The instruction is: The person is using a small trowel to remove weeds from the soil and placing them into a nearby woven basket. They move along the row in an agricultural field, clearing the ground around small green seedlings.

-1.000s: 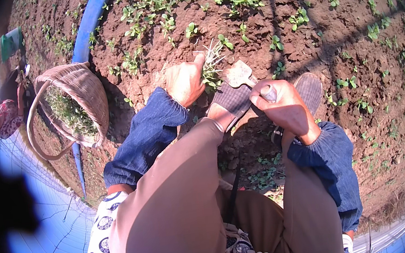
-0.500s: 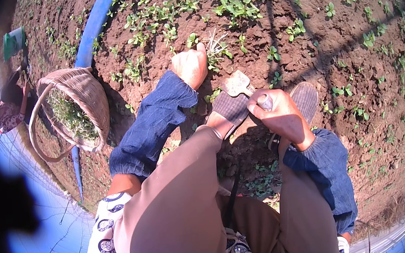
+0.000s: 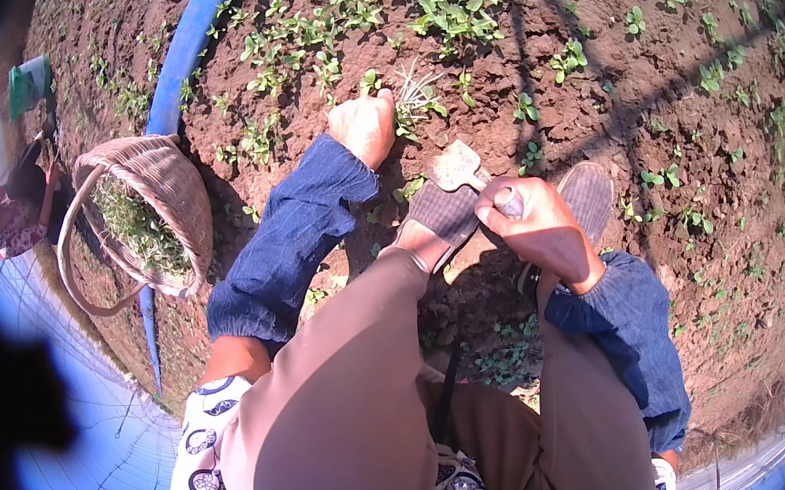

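Note:
My right hand (image 3: 545, 228) is wrapped round the handle of a small hand trowel (image 3: 457, 166). The trowel's blade points up and left, over the toe of my left shoe (image 3: 442, 210). Farther forward, my left hand (image 3: 364, 130) is closed low against the soil, its back toward me. What its fingers hold, if anything, is hidden. A small green seedling (image 3: 370, 82) shows just beyond the knuckles. Right beside this hand lies a little bunch of pulled seedlings (image 3: 414, 97) with pale, stringy roots.
A wicker basket (image 3: 162, 174) of pulled greens leans at left, beside a blue hose (image 3: 182, 56). Seedlings (image 3: 458, 10) dot the brown soil ahead and to the right. Another person (image 3: 12, 216) crouches at far left, near a green bucket (image 3: 28, 87).
My left hand's thumb has drawn in slightly, and the hand stays at the same spot on the soil. The trowel and right hand have barely moved; the view has shifted a little.

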`<action>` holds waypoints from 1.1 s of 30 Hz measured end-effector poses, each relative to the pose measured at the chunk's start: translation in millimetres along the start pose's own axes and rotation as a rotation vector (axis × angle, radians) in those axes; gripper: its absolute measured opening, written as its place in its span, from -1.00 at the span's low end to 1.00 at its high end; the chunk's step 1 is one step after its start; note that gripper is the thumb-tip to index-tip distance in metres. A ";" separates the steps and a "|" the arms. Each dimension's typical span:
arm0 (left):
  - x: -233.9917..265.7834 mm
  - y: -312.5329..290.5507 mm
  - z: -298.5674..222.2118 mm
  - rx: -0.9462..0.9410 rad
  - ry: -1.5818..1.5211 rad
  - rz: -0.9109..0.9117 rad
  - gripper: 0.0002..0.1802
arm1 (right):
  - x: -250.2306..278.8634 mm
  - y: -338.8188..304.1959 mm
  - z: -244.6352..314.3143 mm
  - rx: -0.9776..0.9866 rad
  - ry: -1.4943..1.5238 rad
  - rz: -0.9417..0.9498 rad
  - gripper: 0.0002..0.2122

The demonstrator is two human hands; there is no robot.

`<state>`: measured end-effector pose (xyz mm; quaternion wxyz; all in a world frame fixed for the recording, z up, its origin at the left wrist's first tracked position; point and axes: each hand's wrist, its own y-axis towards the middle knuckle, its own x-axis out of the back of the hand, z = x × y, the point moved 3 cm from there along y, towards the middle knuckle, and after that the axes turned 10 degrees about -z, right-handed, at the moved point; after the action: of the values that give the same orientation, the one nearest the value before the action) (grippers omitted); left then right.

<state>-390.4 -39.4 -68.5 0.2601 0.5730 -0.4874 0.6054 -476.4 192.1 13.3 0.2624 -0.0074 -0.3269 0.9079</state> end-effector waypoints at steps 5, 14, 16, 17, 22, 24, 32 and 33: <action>-4.4 14.8 0.1 0.075 -0.034 0.056 -0.82 | 0.4 0.8 3.2 -0.030 -0.029 -0.005 -0.87; 0.4 -1.6 -3.5 0.033 -0.037 0.070 -0.81 | 2.6 1.5 5.8 -0.063 -0.056 0.018 -0.88; 6.6 -17.5 -5.2 -0.010 -0.024 0.019 -0.85 | 0.3 0.9 0.1 -0.020 -0.003 -0.001 -0.91; 10.5 -24.5 -7.9 -0.031 -0.021 -0.015 -0.88 | 0.3 0.2 -2.6 -0.001 0.020 -0.016 -0.91; 26.0 -53.6 -12.2 -0.007 -0.225 -0.141 -0.66 | -0.6 1.5 -7.4 -0.015 0.047 0.006 -0.93; 32.0 -57.6 -11.5 -0.013 -0.279 -0.204 -0.62 | -1.3 2.0 -7.2 -0.024 0.048 0.016 -0.94; 18.3 -86.2 -6.3 -0.117 -0.314 -0.042 -0.73 | 0.0 3.7 -2.2 -0.063 -0.042 0.002 -0.87; 7.8 -83.3 -1.5 -0.107 -0.274 -0.027 -0.77 | -1.0 4.7 -1.9 -0.055 -0.024 0.011 -0.86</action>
<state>-319.9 -7.6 -36.7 0.2295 0.6422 -0.5420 0.4911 -477.3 189.7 8.9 0.2531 -0.0055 -0.3547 0.9000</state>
